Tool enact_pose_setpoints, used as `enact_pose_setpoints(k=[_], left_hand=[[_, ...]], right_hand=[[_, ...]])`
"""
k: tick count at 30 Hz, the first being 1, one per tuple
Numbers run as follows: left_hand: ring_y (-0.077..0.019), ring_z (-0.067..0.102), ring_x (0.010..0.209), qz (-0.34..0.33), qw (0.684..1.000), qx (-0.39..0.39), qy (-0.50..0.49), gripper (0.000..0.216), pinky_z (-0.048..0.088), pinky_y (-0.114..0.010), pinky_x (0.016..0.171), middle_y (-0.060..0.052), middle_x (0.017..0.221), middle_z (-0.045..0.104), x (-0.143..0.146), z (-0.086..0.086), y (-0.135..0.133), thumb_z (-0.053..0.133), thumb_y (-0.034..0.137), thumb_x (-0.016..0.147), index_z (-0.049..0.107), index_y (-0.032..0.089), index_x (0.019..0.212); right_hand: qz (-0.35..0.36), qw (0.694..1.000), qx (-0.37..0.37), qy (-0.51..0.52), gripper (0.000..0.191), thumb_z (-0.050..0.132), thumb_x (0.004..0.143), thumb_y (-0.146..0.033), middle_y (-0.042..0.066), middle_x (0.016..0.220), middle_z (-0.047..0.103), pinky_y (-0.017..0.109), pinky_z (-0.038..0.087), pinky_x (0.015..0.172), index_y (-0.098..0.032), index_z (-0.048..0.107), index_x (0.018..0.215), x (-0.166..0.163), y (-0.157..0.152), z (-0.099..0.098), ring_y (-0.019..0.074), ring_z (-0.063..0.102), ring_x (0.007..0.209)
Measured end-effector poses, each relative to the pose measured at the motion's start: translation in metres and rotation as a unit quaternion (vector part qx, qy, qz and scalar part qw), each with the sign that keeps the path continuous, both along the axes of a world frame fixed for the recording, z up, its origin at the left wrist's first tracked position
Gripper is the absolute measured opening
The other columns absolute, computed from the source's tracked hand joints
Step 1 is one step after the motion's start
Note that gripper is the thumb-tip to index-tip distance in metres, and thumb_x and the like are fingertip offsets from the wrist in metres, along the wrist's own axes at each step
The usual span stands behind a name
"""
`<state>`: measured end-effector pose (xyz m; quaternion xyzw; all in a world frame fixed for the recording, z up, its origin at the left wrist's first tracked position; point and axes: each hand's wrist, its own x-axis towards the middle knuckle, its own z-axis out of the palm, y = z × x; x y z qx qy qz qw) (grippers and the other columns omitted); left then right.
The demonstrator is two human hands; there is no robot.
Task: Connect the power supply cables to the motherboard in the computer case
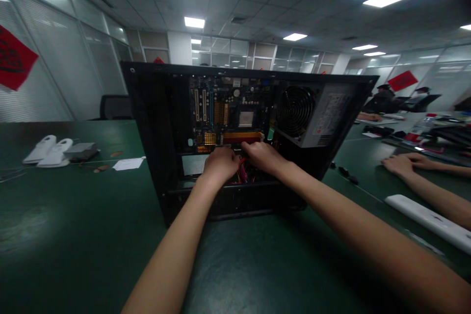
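An open black computer case (pixel 147 157) stands on the green table. Inside it are a motherboard (pixel 235 98) with a bare square processor (pixel 246 118), and a power supply (pixel 319 113) with a round fan grille at the upper right. My left hand (pixel 221 162) and my right hand (pixel 263 154) reach into the lower part of the case, just below the memory slots (pixel 241 137). Both hands have curled fingers, close together above a bundle of coloured cables (pixel 245 171). The fingertips are partly hidden, and what they pinch cannot be made out.
White objects (pixel 55 152), a small grey box (pixel 81 150) and a paper slip (pixel 128 164) lie on the left. At right are a white power strip (pixel 430 218), small black pieces (pixel 346 174), a bottle (pixel 423 127) and another person's hands (pixel 401 163). Green tabletop (pixel 91 235) surrounds the case.
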<state>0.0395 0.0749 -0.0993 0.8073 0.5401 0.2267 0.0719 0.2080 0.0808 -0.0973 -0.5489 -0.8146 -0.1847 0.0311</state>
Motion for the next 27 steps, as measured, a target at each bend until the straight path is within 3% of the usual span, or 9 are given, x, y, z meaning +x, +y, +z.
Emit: enact_pose_setpoints(k=[4,9,17,27], left_hand=[[-0.0261,0.07,0.096,0.019,1.0,0.003,-0.004,0.035,0.052,-0.034,0.083,-0.013,0.1,0.076,0.0,-0.001,0.001,0.047,0.039,0.094,0.076,0.019,0.091],[-0.0266,0.069,0.099,0.035,0.999,0.024,0.013,0.033,0.051,-0.034,0.086,-0.012,0.101,0.076,0.001,0.0,0.001,0.047,0.034,0.096,0.076,0.02,0.096],[-0.0235,0.069,0.101,-0.005,0.997,0.075,0.03,0.026,0.048,-0.031,0.088,-0.008,0.104,0.075,0.009,0.007,-0.007,0.05,0.028,0.096,0.074,0.022,0.105],[-0.023,0.068,0.102,-0.026,0.997,0.043,0.061,0.031,0.047,-0.031,0.091,-0.008,0.105,0.075,0.009,0.01,-0.012,0.046,0.031,0.098,0.076,0.025,0.106]], right_hand=[[-0.01,0.995,-0.003,0.103,0.024,0.055,0.088,-0.016,0.012,0.098,0.072,0.026,0.043,0.067,-0.013,0.057,0.112,0.009,-0.006,-0.003,0.025,0.07,0.092],[-0.028,0.98,-0.002,0.196,0.023,0.05,0.093,-0.015,0.012,0.103,0.072,0.024,0.046,0.08,-0.013,0.067,0.107,0.016,-0.008,-0.003,0.0205,0.069,0.098],[-0.075,0.982,-0.031,0.173,0.033,0.043,0.098,-0.022,0.018,0.104,0.071,0.03,0.047,0.085,-0.013,0.072,0.111,0.011,-0.011,0.004,0.025,0.068,0.098],[-0.056,0.986,-0.008,0.156,0.03,0.044,0.096,-0.023,0.016,0.097,0.073,0.029,0.046,0.068,-0.015,0.073,0.098,0.016,-0.005,0.005,0.0262,0.071,0.087]])
